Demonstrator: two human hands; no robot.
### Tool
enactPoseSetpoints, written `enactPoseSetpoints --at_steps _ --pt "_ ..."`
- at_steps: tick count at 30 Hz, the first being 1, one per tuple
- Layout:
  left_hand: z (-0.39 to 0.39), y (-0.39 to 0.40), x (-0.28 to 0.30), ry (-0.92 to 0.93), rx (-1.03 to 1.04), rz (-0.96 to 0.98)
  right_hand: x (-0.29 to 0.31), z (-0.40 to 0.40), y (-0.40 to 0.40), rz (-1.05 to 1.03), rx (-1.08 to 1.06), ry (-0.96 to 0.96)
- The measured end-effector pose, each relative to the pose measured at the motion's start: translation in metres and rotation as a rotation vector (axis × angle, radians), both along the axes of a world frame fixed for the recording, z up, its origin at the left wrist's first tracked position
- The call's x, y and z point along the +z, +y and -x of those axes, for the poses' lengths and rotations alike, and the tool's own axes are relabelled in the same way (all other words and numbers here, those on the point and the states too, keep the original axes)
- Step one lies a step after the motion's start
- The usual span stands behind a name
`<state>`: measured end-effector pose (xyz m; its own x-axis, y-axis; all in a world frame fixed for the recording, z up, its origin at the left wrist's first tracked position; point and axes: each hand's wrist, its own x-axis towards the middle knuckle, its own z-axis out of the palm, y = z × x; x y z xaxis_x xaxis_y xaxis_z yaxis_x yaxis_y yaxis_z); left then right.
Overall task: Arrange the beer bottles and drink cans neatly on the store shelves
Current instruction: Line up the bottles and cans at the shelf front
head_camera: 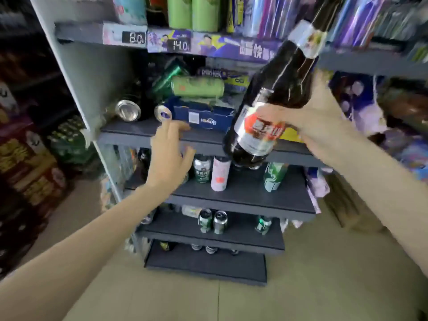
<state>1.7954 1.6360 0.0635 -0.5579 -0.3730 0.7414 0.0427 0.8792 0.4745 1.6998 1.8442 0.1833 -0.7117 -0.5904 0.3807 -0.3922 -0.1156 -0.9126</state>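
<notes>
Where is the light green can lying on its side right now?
In the head view, the light green can lies on top of the blue carton, left of centre, on the shelf under the price tags, left of the held brown bottle.

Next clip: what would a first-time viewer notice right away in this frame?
The big dark beer bottle, tilted and gripped around its label by the right hand, fills the upper right. Behind it, the second shelf is a jumble: a green can lies on its side atop a blue carton. The left hand, open and empty, reaches toward that shelf's front edge.
</notes>
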Motion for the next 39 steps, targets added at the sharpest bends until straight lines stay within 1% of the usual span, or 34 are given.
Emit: enactPoseSetpoints --at_steps 3,6,9,13,15,19,21,23,25,30,36,39 --pt "-0.02 -0.028 -0.099 -0.175 0.006 0.057 -0.106 -0.012 -0.021 -0.126 0.006 -0.013" --pt "-0.03 -0.055 -0.223 -0.32 0.035 0.103 -0.245 -0.013 -0.041 -0.237 0.02 -0.008" --pt "-0.046 -0.077 -0.358 -0.413 0.076 0.057 -0.394 -0.014 -0.057 -0.312 0.022 -0.031" --pt "-0.067 -0.104 -0.528 -0.496 0.119 0.096 -0.579 -0.017 -0.069 -0.42 0.021 -0.049" --pt "-0.066 -0.113 -0.596 -0.53 0.155 0.056 -0.66 -0.013 -0.072 -0.454 0.015 -0.086" --pt "-0.039 -0.124 -0.698 -0.575 0.225 -0.033 -0.783 -0.005 -0.079 -0.533 -0.03 -0.058" --pt "-0.024 -0.125 -0.719 -0.574 0.225 -0.054 -0.815 0.006 -0.083 -0.547 -0.056 -0.057" --pt "-0.011 -0.121 -0.737 -0.55 0.195 -0.035 -0.843 0.017 -0.087 -0.553 -0.092 -0.03" --pt "0.0 -0.118 -0.751 -0.567 0.163 -0.033 -0.861 0.027 -0.093 -0.551 -0.115 -0.028" --pt "0.017 -0.111 -0.768 -0.611 0.117 -0.08 -0.879 0.043 -0.102 -0.53 -0.185 -0.044" --pt "0.047 -0.104 -0.781 -0.579 0.039 -0.114 -0.897 0.058 -0.092 -0.515 -0.258 -0.054" --pt "0.065 -0.092 -0.789 -0.578 -0.007 -0.131 -0.905 0.069 -0.081 -0.476 -0.315 -0.078"
